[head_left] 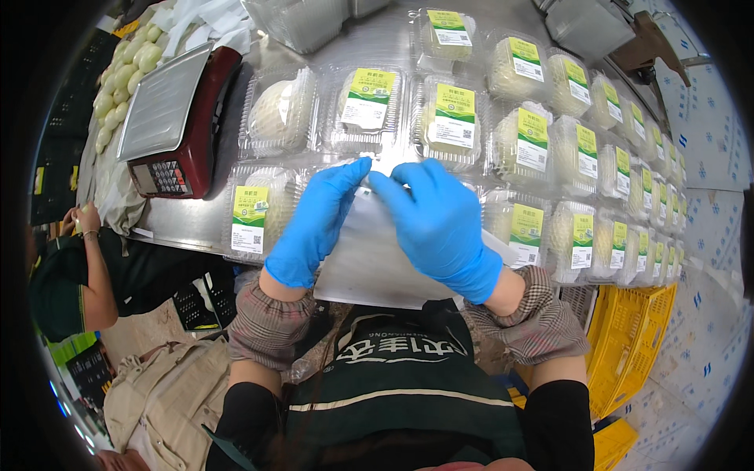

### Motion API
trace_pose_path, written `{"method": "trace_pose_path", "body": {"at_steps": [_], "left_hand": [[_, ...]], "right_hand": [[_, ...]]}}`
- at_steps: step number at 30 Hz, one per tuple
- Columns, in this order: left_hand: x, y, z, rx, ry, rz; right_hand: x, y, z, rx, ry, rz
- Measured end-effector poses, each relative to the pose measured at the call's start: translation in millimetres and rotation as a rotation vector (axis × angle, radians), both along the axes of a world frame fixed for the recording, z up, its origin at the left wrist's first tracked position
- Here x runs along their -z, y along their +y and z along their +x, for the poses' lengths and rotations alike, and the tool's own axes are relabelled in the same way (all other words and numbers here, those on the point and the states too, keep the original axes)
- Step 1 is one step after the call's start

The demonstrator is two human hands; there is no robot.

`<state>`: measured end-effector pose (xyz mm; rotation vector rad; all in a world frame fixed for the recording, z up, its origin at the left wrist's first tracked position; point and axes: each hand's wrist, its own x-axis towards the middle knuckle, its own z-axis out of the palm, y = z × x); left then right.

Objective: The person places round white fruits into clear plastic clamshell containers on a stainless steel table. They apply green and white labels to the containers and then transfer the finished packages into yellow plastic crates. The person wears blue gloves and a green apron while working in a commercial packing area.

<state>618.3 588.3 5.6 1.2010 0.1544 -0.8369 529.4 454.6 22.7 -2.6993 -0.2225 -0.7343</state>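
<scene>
My left hand [312,224] and my right hand [432,224], both in blue gloves, meet at the top of a pale sheet [369,275], fingers closed on its upper edge. The sheet lies between my forearms at the table's front. Just beyond my fingers stands a clear clamshell container [446,125] with a pale netted item inside and a green-and-white label. Another labelled container [250,220] is left of my left hand. One unlabelled container [279,114] sits behind it. What my curled fingertips cover is partly hidden.
Several rows of labelled containers [586,157] fill the steel table [192,224]. A red scale [184,118] and several peeled onions [124,74] are at left. A co-worker's arm [98,290] shows at far left. Yellow crates [628,337] stand below right; metal bins [597,31] sit behind.
</scene>
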Motion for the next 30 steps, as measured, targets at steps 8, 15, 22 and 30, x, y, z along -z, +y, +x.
{"method": "trace_pose_path", "body": {"at_steps": [8,15,22,30], "left_hand": [[21.2,-3.3,26.8,0.169,0.376,0.000],[15.7,10.1,38.6,0.426,-0.027,0.228],[1.7,9.9,24.7,0.486,-0.112,0.235],[-1.5,-92.6,17.4,0.737,-1.305,0.314]], "right_hand": [[3.8,-15.2,-4.4,-0.107,0.021,0.137],[26.7,-127.5,46.7,0.127,0.139,1.273],[71.7,-138.1,54.5,0.283,0.027,0.418],[64.8,-222.7,-23.9,0.454,0.055,0.816]]}}
